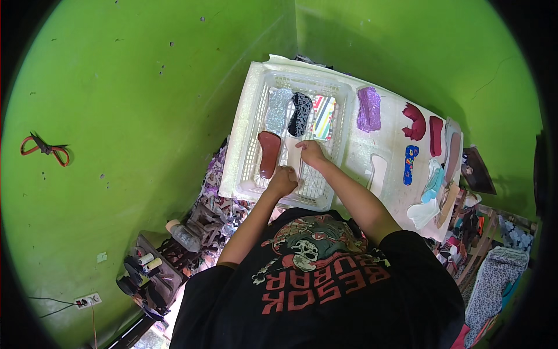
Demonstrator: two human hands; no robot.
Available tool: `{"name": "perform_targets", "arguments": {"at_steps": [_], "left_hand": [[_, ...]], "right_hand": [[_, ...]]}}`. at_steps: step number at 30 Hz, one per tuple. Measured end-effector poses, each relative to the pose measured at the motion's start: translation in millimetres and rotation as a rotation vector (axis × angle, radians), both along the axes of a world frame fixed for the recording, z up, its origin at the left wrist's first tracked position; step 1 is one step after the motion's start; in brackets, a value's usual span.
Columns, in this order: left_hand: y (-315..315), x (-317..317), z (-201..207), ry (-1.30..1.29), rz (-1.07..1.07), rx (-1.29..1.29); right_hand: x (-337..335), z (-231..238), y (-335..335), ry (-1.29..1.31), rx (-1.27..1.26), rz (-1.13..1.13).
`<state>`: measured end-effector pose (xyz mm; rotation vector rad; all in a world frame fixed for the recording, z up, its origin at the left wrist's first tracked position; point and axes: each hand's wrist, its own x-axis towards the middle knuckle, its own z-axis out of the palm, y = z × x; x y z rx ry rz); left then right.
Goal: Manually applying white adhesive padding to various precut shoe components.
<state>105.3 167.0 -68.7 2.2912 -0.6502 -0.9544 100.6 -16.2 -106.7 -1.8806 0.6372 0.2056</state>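
Note:
Both hands are over a white plastic basket (343, 116) on the table. A pale cream sole-shaped piece (292, 150) lies between them. My left hand (283, 180), fingers curled, pinches its near end. My right hand (312, 152) has closed fingers on its right edge, near the far end. Left of it is a brown sole-shaped piece (269, 153). Along the basket's far side lie a glittery silver stack (279, 109), a black-and-white patterned one (300, 114) and a colourful striped one (323, 117).
On the white table (351, 168) are a purple stack (368, 109), a white sole shape (378, 174), dark red pieces (414, 122) and a blue patterned piece (411, 164). Fabric scraps (218, 218) heap at the left. Red-handled scissors (45, 149) hang on the green wall.

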Motion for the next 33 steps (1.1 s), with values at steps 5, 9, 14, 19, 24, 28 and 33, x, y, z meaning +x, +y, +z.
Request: {"name": "perform_targets", "arguments": {"at_steps": [5, 9, 14, 19, 24, 28, 33], "left_hand": [[3, -2, -2, 0.040, -0.037, -0.006], [1, -2, -8, 0.042, -0.106, 0.040], [-2, -6, -8, -0.004, -0.101, 0.135], [1, -9, -7, -0.025, -0.052, 0.102], [-6, -10, 0, -0.032, -0.030, 0.074], [-6, -4, -2, -0.027, -0.004, 0.053], [-8, -4, -6, -0.021, -0.049, 0.064]], "right_hand": [[1, 10, 5, 0.034, -0.004, -0.004], [-2, -1, 1, -0.029, -0.099, 0.036], [-5, -2, 1, -0.071, -0.284, 0.063], [-10, 33, 8, 0.102, -0.146, 0.161], [-21, 32, 10, 0.132, -0.025, 0.049], [-28, 34, 16, 0.120, 0.017, 0.019], [-28, 43, 17, 0.128, 0.035, 0.075]]}}
